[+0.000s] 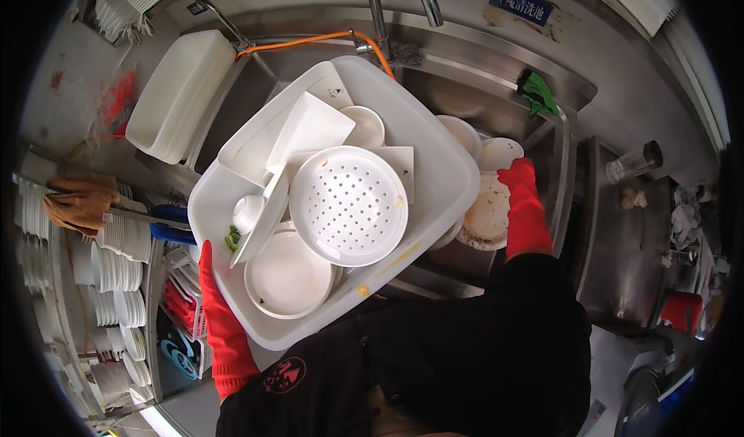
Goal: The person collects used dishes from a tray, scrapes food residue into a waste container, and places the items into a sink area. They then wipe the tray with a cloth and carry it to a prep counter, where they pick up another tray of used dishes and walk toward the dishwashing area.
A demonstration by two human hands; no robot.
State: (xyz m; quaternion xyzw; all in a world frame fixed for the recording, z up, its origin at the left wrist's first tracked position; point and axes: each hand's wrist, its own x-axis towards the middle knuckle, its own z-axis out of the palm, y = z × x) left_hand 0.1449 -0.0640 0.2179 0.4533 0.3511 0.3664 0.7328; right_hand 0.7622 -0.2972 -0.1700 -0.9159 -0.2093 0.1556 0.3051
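Observation:
A white plastic tub is tilted against my body, over the steel sink. In it lie a white perforated plate, a round white dish, a small white cup and angular white dishes, some with food scraps. My left hand, in a red rubber glove, supports the tub's left side; its fingers are partly hidden behind the wall. My right hand, also gloved in red, is at a small white bowl beside a soiled white plate in the right basin. Whether it grips either is unclear.
Nested white tubs stand at the left basin. A chrome faucet with an orange hose rises behind. A green cloth hangs at the sink's back right corner. Shelves of stacked white plates stand left; a clear jar is at right.

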